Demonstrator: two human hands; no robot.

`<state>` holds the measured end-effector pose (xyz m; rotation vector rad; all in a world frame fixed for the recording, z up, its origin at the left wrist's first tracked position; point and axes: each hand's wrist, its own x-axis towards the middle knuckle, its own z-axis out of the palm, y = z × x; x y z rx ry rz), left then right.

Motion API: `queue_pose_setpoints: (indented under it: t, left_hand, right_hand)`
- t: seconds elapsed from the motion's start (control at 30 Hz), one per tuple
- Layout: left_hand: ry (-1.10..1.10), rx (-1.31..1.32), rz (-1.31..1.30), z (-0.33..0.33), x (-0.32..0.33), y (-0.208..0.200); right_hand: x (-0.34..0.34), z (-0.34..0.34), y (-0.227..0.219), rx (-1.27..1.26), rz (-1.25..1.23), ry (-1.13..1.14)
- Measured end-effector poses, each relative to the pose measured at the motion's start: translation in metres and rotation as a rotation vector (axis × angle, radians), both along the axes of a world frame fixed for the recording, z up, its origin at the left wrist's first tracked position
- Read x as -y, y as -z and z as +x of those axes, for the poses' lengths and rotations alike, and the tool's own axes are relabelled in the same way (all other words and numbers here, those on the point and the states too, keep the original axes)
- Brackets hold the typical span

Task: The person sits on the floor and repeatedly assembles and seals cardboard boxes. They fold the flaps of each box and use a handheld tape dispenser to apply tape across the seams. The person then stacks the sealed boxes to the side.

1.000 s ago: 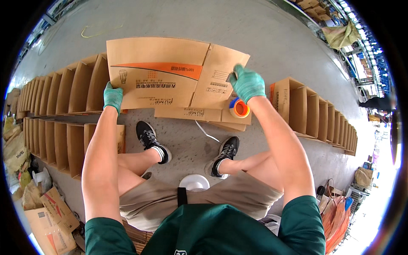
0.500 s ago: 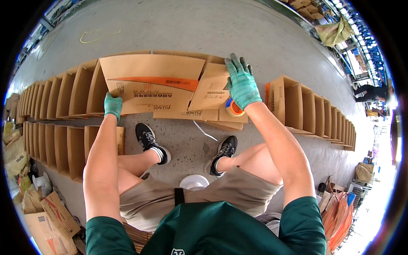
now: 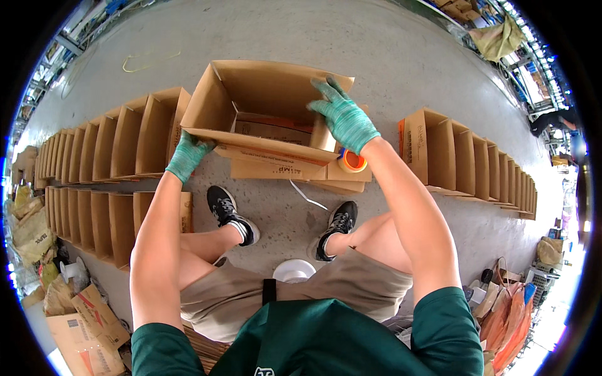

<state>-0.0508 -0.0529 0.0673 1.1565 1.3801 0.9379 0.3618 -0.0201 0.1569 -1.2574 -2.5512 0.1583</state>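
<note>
In front of me a cardboard box (image 3: 276, 81) stands unfolded into a rectangular frame, its top open toward me. My left hand (image 3: 188, 156), in a green glove, is closed around its near left corner. At the right end of the box is my right hand (image 3: 345, 119), gloved alike, its fingers stretched out over the end panel; its thumb is not clearly visible. Just below the right wrist sits an orange and blue tape roll (image 3: 352, 161). Flat cardboard (image 3: 269, 170) lies under the box.
Rows of opened boxes stand at the left (image 3: 119, 144), with a second row (image 3: 100, 219) nearer, and another row (image 3: 464, 156) at the right. A white strip (image 3: 307, 197) lies by my shoes. Flattened cartons (image 3: 81, 338) and orange sacks (image 3: 508, 326) flank me.
The box has gone from nearly flat, printed side toward me, to an opened frame. My right hand has shifted slightly left and down over its end; my left hand still grips the left side.
</note>
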Motion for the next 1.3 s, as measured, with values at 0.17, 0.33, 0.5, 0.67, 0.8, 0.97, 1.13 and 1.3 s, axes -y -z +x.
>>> queue_pose_setpoints:
  t: [0.17,0.33,0.5,0.67,0.8,0.97,1.13,1.3]
  left_hand:
    - [0.086,0.143,0.182,0.029,0.004,-0.053]
    - [0.414,-0.231,0.294,0.019,-0.011,-0.047]
    - [0.228,-0.020,0.236,0.032,-0.017,-0.030]
    - [-0.119,-0.593,0.243,0.051,-0.030,-0.015]
    - [-0.122,-0.464,0.200,0.065,-0.030,-0.015]
    - [-0.068,-0.317,0.293,0.065,-0.024,-0.017]
    - [-0.078,-0.519,0.330,0.056,-0.024,-0.001]
    - [-0.028,-0.432,0.250,0.059,-0.025,0.009]
  right_hand:
    - [0.014,-0.008,0.028,0.011,-0.004,0.340]
    - [0.010,0.006,0.052,-0.178,-0.008,0.469]
    - [-0.004,0.026,0.049,-0.727,-0.417,0.575]
    - [-0.020,0.023,0.005,-1.351,-0.771,0.785]
    - [-0.023,0.023,-0.022,-1.144,-0.947,0.630]
    - [-0.017,0.036,0.039,-0.625,-0.599,0.513]
    - [0.003,0.014,0.059,-0.678,-0.498,0.492]
    - [0.001,0.022,0.088,-0.845,-0.570,0.408]
